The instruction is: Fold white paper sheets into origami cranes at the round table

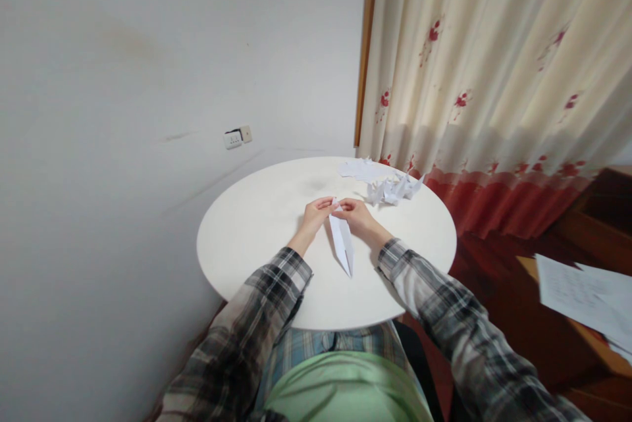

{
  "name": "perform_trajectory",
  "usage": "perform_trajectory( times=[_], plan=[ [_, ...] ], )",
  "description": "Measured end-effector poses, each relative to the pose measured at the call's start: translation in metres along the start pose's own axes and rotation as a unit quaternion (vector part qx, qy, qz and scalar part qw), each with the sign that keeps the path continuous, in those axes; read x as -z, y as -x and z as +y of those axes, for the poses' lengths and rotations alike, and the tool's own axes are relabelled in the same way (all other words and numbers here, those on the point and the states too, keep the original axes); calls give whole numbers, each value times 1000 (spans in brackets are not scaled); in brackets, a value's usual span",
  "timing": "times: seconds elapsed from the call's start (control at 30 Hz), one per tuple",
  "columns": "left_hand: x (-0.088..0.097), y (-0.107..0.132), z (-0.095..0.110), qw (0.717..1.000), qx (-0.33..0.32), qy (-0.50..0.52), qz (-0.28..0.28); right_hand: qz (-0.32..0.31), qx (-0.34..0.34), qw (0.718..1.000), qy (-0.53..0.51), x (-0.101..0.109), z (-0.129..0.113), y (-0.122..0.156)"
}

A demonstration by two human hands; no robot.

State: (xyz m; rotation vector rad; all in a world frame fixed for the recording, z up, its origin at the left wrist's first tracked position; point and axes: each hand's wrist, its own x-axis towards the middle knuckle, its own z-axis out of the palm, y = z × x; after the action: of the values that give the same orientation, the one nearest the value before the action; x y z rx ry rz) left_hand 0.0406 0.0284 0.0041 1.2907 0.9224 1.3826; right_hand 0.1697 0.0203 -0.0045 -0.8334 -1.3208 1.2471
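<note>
A long, narrow folded piece of white paper (pixel 342 245) lies on the round white table (pixel 257 231), its sharp tip pointing toward me. My left hand (pixel 315 214) pinches the far end of the paper from the left. From the right, my right hand (pixel 356 216) pinches the same end, fingertips nearly touching those of the left. Both hands rest low on the tabletop, fingers closed on the paper.
Several folded white paper figures (pixel 392 189) and loose paper scraps (pixel 359 168) sit at the table's far right. A floral curtain (pixel 484 79) hangs at the right, a plain wall at the left. White sheets (pixel 582 297) lie on a wooden surface at the right.
</note>
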Motion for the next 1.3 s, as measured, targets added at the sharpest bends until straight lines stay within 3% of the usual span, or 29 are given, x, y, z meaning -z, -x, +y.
perform_trajectory(
  times=[0.2, 1.3],
  plan=[
    [2, -1, 0, 1000, -4, 8, 11, 22, -4, 1000, -22, 0, 1, 0],
    [2, 3, 2, 999, -24, -38, 19, -44, 0, 998, 50, 7, 10, -4]
  ],
)
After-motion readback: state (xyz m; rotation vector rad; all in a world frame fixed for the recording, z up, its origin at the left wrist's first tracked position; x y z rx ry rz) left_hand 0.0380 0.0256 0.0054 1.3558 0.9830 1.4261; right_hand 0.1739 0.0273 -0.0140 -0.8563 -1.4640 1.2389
